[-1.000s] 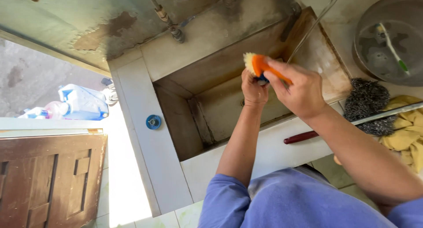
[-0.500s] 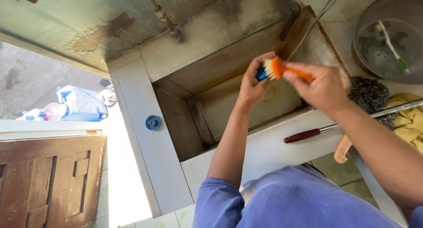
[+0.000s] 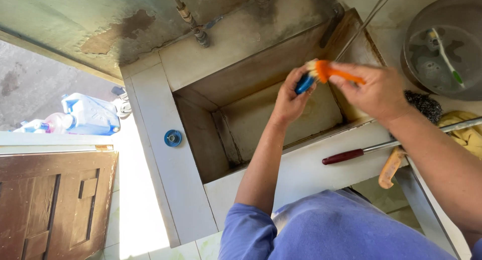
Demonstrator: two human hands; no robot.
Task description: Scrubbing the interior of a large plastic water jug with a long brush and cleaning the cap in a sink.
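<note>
**Scrubbing a small blue item over the sink**

The right hand (image 3: 379, 92) is clamping an orange-handled brush (image 3: 329, 72) and working its bristles against a small blue object (image 3: 304, 83), which the left hand (image 3: 290, 100) is gripping just right of the frame's centre, above the concrete sink (image 3: 261, 119). This looks like mid-scrub; the next move probably calls for turning the blue piece to expose another face. The brush's long axis is running right to left, bristle end pointing left; the blue object is tilting toward upper right.

Orange-handled brush (image 3: 331, 72) held level above sink, bristles pointing nine o'clock against small blue object (image 3: 304, 83), tilted.
</note>
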